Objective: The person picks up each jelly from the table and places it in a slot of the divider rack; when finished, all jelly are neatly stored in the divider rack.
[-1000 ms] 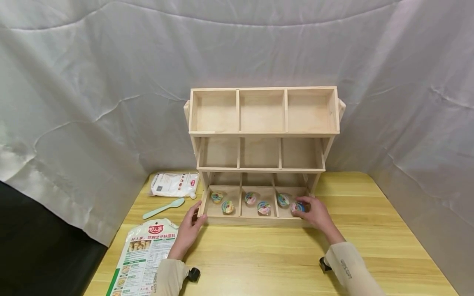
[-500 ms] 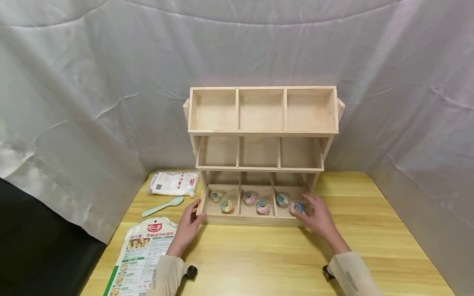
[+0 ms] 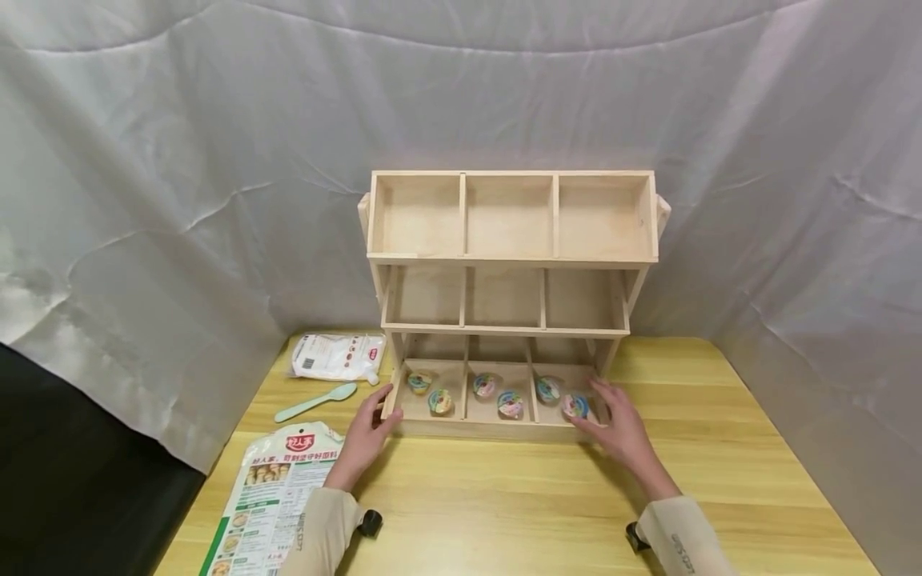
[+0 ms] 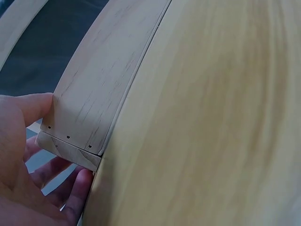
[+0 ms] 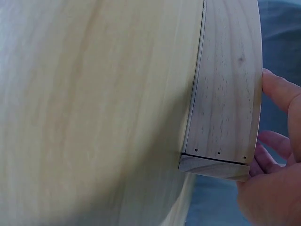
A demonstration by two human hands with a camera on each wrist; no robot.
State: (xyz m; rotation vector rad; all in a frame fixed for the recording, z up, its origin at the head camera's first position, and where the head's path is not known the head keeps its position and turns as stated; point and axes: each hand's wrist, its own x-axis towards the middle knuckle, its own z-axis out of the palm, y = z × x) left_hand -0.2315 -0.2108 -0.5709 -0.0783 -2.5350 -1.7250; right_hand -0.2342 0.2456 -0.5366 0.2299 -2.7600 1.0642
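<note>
A pale wooden tiered storage box (image 3: 513,260) stands with its three divided trays stepped out. In its bottom tray (image 3: 497,430) lie several small jelly cups with printed lids, two in each compartment, one being the blue-lidded jelly cup (image 3: 575,406) at right. My left hand (image 3: 366,440) grips the tray's left front corner; in the left wrist view its thumb rests on the top edge, fingers round the end block (image 4: 70,150). At the right front corner my right hand (image 3: 625,432) holds the tray, thumb on the front panel's (image 5: 225,84) top edge, fingers behind the end.
Left of the box lie a white spouted pouch (image 3: 338,358), a mint-green spoon (image 3: 315,402) and a large printed food bag (image 3: 277,496), on a yellow wooden table (image 3: 504,504). Grey cloth (image 3: 461,104) hangs behind and at both sides.
My right hand has let go of the blue-lidded jelly cup and shifted to the bottom tray's right front corner. The left hand stays on the left corner.
</note>
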